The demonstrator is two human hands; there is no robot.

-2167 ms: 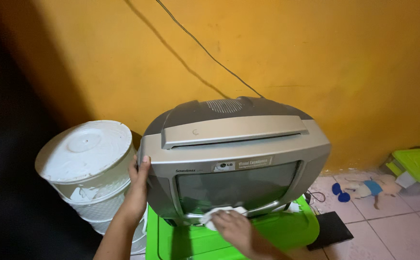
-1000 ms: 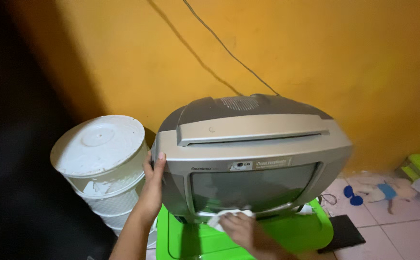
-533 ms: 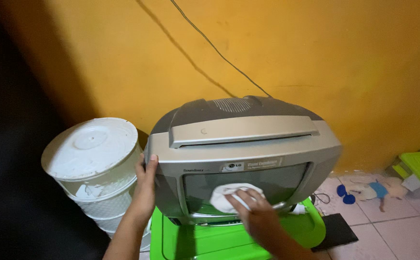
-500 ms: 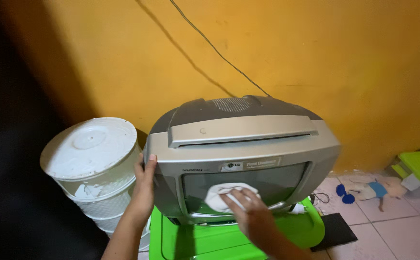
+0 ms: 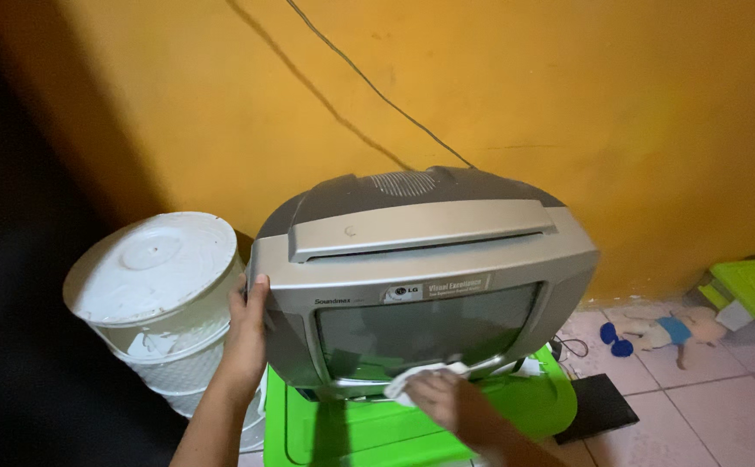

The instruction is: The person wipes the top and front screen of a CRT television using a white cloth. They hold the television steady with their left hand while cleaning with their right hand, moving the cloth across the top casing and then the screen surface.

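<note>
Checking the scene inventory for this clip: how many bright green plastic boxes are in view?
2. One green box sits under the television, where the right hand holds a white cloth. The other green box lies on the floor by the wall at far right. More may be hidden.
</note>
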